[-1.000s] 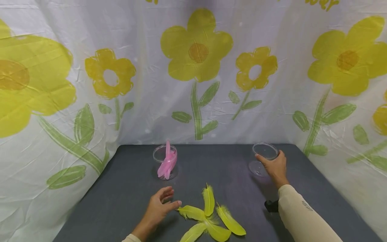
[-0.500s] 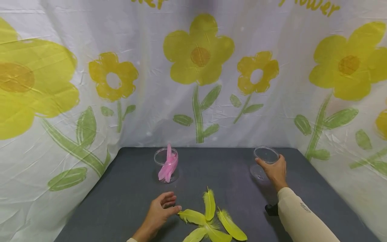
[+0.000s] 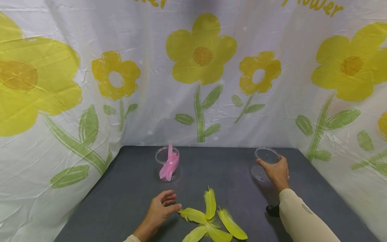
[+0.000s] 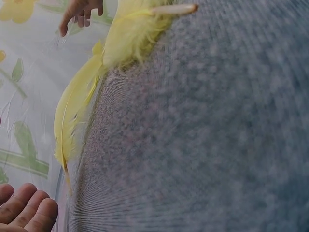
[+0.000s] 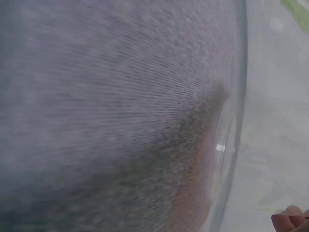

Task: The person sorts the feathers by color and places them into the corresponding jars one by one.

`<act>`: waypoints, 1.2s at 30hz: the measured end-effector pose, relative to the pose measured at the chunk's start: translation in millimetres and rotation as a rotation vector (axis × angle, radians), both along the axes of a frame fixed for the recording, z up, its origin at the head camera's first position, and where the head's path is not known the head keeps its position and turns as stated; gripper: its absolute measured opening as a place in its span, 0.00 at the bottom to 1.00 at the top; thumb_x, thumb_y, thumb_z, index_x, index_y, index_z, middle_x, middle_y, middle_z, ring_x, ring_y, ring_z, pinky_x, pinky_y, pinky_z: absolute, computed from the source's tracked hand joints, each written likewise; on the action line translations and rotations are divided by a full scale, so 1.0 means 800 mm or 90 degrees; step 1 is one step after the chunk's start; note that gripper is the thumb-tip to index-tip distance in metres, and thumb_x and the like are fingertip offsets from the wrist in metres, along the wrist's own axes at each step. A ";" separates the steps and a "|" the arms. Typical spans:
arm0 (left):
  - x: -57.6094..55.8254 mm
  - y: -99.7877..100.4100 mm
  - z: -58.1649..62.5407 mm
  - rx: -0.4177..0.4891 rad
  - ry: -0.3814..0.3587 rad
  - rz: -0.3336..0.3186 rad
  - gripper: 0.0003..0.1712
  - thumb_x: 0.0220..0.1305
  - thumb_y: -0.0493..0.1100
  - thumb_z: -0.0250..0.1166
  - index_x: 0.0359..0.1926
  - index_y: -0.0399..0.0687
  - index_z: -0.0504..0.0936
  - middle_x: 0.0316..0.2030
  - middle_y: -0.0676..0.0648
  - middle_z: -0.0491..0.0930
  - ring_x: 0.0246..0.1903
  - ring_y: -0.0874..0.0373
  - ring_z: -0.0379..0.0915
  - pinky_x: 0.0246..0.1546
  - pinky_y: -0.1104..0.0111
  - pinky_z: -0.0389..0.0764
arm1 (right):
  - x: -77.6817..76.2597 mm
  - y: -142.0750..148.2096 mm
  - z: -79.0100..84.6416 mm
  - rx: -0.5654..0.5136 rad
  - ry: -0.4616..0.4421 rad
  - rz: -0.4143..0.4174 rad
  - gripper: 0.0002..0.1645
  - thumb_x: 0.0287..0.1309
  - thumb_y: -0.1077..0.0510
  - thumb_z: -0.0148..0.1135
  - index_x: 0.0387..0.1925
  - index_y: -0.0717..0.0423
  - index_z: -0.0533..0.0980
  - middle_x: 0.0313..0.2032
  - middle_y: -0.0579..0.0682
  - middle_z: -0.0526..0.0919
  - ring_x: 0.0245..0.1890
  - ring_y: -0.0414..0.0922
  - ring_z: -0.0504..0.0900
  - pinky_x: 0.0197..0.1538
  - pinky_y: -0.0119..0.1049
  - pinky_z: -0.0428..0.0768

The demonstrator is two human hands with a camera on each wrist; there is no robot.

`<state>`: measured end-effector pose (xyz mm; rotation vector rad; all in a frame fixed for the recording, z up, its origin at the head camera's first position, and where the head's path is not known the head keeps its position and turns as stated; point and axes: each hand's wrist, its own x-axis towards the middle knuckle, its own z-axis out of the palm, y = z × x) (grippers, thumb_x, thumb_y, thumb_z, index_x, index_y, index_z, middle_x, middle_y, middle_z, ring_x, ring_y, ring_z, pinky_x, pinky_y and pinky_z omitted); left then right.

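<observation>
At the right rear of the table, my right hand holds an upright clear plastic cup, thumb on the near side and fingers round the right side. No contents show inside it. My left hand hovers palm inward at the front, fingers loosely bent and holding nothing. Its thumb tip is right by the quill of a yellow feather. Several such feathers lie with it in a flower-like ring, one yellow feather slightly apart on the right. In the left wrist view, fingers appear below a feather.
A second clear cup at the left rear holds pink feathers, one poking above the rim. Dark grey cloth covers the table. Behind it hangs a white curtain printed with yellow flowers. A black wrist strap piece hangs below the right forearm.
The head view has shifted slightly. Both hands, the cups and the feathers keep their places.
</observation>
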<state>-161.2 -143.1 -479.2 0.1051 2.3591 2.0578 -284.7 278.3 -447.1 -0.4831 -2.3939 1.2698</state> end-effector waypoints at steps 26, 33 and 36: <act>-0.012 0.007 -0.006 0.004 0.006 0.018 0.36 0.51 0.35 0.73 0.59 0.25 0.69 0.51 0.33 0.76 0.52 0.39 0.73 0.46 0.57 0.77 | 0.111 -0.012 0.006 0.039 -0.038 0.094 0.69 0.44 0.35 0.73 0.71 0.69 0.46 0.64 0.71 0.60 0.63 0.66 0.60 0.59 0.62 0.62; -0.015 0.007 -0.009 0.026 0.007 0.021 0.34 0.52 0.34 0.72 0.59 0.24 0.69 0.50 0.32 0.76 0.50 0.39 0.74 0.45 0.60 0.78 | 0.135 -0.016 0.004 0.029 -0.032 0.116 0.67 0.45 0.38 0.75 0.70 0.72 0.48 0.63 0.71 0.63 0.63 0.65 0.62 0.60 0.59 0.61; -0.014 0.007 -0.009 0.015 -0.005 0.028 0.33 0.53 0.33 0.71 0.58 0.24 0.70 0.48 0.33 0.77 0.47 0.43 0.76 0.42 0.61 0.79 | 0.143 -0.017 0.004 0.022 -0.032 0.118 0.67 0.44 0.39 0.75 0.70 0.72 0.48 0.63 0.71 0.63 0.63 0.65 0.62 0.61 0.58 0.61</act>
